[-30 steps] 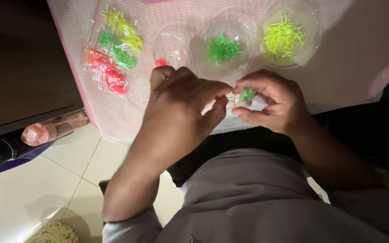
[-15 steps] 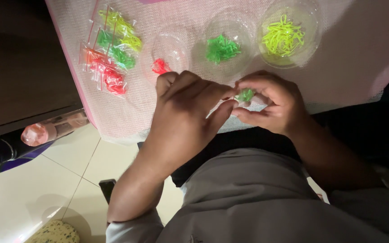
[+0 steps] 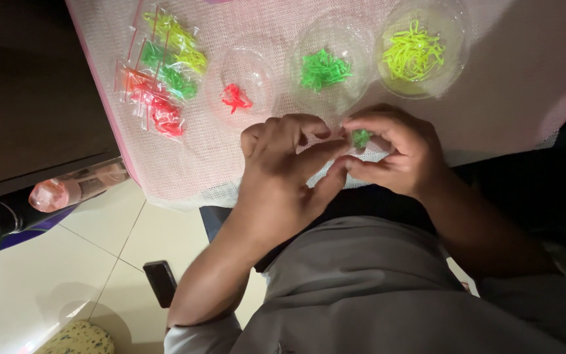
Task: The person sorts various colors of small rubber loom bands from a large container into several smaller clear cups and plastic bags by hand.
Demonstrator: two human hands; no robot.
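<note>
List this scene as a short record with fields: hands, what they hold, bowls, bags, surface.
left hand: fingers meet the right hand's at the green piece
right hand: pinches a small green piece
bowls: three clear ones in a row; red bits, green bits, yellow bits
bags: small clear bags of yellow, green and red bits, left of the bowls
surface: pink mesh mat
floor: pale tiles, a dark flat object lying on them
</note>
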